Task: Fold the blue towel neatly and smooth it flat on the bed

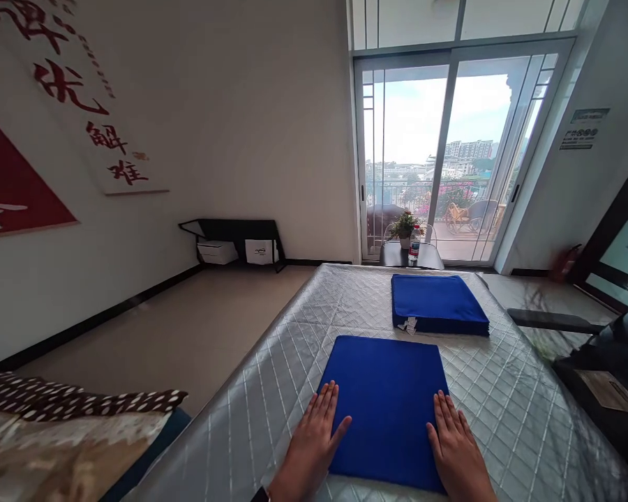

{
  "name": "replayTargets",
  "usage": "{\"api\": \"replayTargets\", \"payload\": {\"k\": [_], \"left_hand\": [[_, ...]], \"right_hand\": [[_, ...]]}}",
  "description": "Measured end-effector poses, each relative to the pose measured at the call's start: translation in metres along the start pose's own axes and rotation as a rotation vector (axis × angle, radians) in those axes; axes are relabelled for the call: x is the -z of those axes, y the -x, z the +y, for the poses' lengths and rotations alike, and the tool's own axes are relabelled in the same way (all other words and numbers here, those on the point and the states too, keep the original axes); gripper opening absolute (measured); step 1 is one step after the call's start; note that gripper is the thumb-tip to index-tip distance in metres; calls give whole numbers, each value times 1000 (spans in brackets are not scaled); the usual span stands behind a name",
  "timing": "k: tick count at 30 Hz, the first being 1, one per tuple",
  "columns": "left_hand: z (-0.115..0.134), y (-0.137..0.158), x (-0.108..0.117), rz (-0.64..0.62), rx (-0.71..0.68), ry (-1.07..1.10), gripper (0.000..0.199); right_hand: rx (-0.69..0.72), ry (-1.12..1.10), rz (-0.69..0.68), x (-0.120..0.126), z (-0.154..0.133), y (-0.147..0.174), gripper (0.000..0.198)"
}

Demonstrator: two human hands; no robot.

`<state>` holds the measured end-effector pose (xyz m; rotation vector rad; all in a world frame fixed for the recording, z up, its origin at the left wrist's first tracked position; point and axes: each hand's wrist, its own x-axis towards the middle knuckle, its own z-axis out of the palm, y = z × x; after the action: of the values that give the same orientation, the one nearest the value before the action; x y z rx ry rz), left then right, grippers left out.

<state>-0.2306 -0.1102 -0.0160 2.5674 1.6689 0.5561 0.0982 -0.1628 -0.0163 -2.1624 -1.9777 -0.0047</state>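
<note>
A flat blue square panel (384, 411), smooth like fabric-covered board, lies in front of me on the silver quilted cover (251, 411). My left hand (317, 436) rests flat along its left edge, fingers stretched forward and thumb out over the blue surface. Along the right edge lies my right hand (454, 439), also flat, with its thumb angled inward. Neither hand grips anything. Just beyond, to the right, sits a blue folded stack (439, 300) with small white tags (410, 325) at its near left corner.
Beyond the far edge stand a potted plant (404, 226) and a bottle (414, 245) before glass sliding doors (413, 139). A low black rack (238, 229) holds white boxes at the wall. Patterned fabric (78, 439) lies at lower left; a dark chair (617, 348) is on the right.
</note>
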Motion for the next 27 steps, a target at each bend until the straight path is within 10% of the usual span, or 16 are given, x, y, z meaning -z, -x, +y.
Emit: {"api": "replayTargets", "payload": {"k": [17, 27], "left_hand": [[4, -2, -7, 22, 22, 49, 70], [137, -19, -4, -166, -585, 147, 80]], "right_hand": [[53, -32, -97, -30, 20, 45, 68], [116, -62, -61, -44, 32, 48, 65]]}}
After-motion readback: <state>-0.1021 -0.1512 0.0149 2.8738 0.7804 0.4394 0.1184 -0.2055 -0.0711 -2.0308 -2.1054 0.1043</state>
